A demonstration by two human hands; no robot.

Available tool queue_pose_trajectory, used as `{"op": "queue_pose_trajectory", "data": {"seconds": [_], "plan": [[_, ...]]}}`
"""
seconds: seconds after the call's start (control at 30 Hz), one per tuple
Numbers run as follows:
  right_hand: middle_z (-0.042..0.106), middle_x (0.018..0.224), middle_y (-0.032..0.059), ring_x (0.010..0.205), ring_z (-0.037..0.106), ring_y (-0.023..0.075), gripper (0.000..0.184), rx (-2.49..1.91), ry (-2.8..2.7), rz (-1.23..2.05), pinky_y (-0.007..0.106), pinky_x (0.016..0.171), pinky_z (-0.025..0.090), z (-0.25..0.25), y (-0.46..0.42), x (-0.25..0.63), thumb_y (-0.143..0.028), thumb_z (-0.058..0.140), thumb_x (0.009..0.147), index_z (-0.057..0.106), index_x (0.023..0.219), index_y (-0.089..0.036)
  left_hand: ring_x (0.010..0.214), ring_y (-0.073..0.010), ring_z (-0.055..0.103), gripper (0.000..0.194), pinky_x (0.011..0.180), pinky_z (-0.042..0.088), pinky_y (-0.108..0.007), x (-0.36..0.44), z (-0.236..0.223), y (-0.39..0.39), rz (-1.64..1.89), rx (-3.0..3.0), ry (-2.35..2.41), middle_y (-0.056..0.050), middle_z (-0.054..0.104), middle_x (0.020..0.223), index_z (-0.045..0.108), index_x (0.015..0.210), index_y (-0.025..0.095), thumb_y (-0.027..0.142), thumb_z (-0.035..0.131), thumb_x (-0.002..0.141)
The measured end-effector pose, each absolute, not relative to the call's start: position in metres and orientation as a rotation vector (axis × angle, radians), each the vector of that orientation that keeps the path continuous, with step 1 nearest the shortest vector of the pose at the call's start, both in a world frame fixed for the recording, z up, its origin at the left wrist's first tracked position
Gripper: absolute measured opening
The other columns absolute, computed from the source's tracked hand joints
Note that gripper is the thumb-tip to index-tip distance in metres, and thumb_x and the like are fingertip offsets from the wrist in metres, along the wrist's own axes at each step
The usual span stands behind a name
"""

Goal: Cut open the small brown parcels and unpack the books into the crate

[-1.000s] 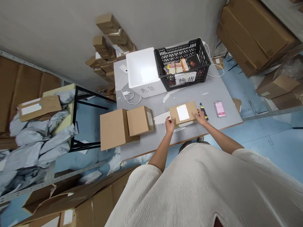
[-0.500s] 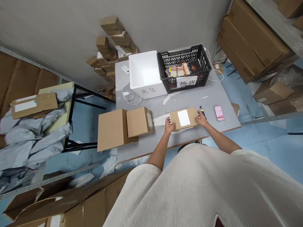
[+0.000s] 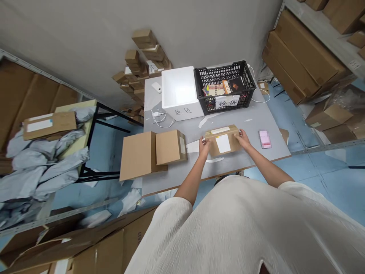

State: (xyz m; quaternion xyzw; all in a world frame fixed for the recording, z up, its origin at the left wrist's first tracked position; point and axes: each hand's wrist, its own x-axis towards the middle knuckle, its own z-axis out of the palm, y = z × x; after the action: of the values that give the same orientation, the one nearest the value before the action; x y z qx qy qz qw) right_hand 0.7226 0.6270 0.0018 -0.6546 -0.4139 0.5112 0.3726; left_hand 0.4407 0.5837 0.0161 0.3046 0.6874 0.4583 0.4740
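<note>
Between my hands is a small brown cardboard box with a white label on the side facing me and a paler strip on its other visible face. My left hand grips its left end, and my right hand grips its right end. The box is tilted, with its labelled side turned partly toward me. Whether its lower edge touches the grey table is unclear. The box cutter seen earlier beside my right hand is hidden now. To the right lies a pink, blurred item.
Two cardboard boxes, a larger one and a smaller one, stand at the table's left. Behind are a white foam box and a black crate holding books. White cables lie nearby. Grey parcels fill the left side.
Both hands have tipped the box, so another face with a pale strip now shows above the label. The box cutter has gone out of sight. The camera view has shifted slightly.
</note>
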Motion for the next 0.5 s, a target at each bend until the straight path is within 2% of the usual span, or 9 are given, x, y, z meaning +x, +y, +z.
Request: {"op": "queue_pose_trajectory", "data": {"seconds": [0.07, 0.17, 0.33, 0.5], "plan": [[0.069, 0.146, 0.0108, 0.131, 0.067, 0.0304, 0.081, -1.691, -1.048, 1.260, 0.045, 0.116, 0.054, 0.002, 0.631, 0.724, -0.059, 0.074, 0.088, 0.056, 0.161, -0.030, 0.118, -0.0240, 0.071, 0.070, 0.100, 0.056, -0.034, 0.442, 0.017, 0.587, 1.154, 0.716, 1.696, -0.011, 0.072, 0.128, 0.050, 0.159, 0.022, 0.040, 0.077, 0.096], [0.074, 0.129, 0.0103, 0.123, 0.067, 0.0299, 0.071, -1.704, -1.111, 1.172, 0.043, 0.113, 0.055, -0.004, 0.632, 0.727, -0.066, 0.069, 0.089, 0.068, 0.147, -0.025, 0.112, -0.0226, 0.071, 0.063, 0.102, 0.055, -0.035, 0.447, 0.012, 0.588, 1.156, 0.726, 1.730, -0.008, 0.073, 0.114, 0.055, 0.152, 0.019, 0.043, 0.078, 0.098], [0.078, 0.110, 0.0099, 0.109, 0.069, 0.0299, 0.058, -1.726, -1.240, 1.104, 0.044, 0.105, 0.057, -0.015, 0.625, 0.736, -0.066, 0.066, 0.091, 0.077, 0.126, -0.021, 0.102, -0.0203, 0.070, 0.052, 0.098, 0.056, -0.035, 0.452, -0.010, 0.581, 1.070, 0.809, 1.786, -0.004, 0.071, 0.101, 0.061, 0.140, 0.019, 0.037, 0.079, 0.095], [0.077, 0.116, 0.0133, 0.106, 0.070, 0.0306, 0.052, -1.737, -1.333, 1.007, 0.047, 0.107, 0.056, -0.018, 0.620, 0.743, -0.061, 0.067, 0.090, 0.080, 0.119, -0.021, 0.105, -0.0200, 0.071, 0.052, 0.096, 0.056, -0.033, 0.450, -0.024, 0.576, 1.075, 0.918, 1.810, -0.005, 0.071, 0.106, 0.062, 0.139, 0.020, 0.041, 0.079, 0.094]]}}
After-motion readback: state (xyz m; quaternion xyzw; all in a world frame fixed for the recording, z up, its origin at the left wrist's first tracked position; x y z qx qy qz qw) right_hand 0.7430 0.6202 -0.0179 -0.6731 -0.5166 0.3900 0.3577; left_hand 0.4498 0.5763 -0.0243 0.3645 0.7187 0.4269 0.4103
